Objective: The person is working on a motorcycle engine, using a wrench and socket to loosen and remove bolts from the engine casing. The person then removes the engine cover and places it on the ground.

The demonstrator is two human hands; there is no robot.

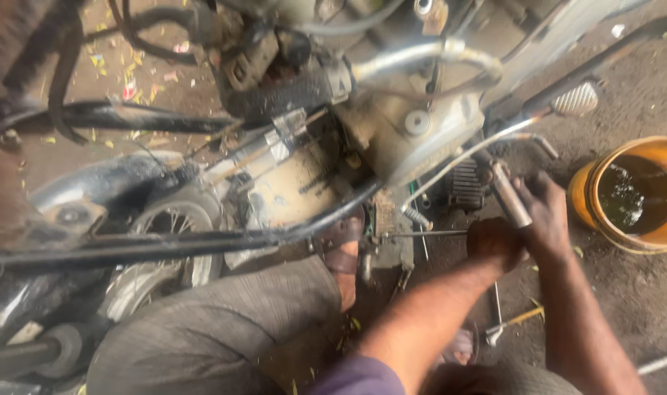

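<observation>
Presently a thin rod (428, 233) is gripped by the left hand (494, 245) and a metal socket (510, 194) by the right hand (545, 216); slipping off the engine (414, 124) could be caused by greasy fingers.

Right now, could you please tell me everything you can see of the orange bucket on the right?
The bucket is orange, round and plastic-looking, with a pale band under its rim. It stands upright on the dirt floor at the right edge of the picture, partly cut off by it. It holds dark liquid with a few glints on the surface. Nothing touches it; the right hand, gripping a metal tube, is just left of it.
</observation>
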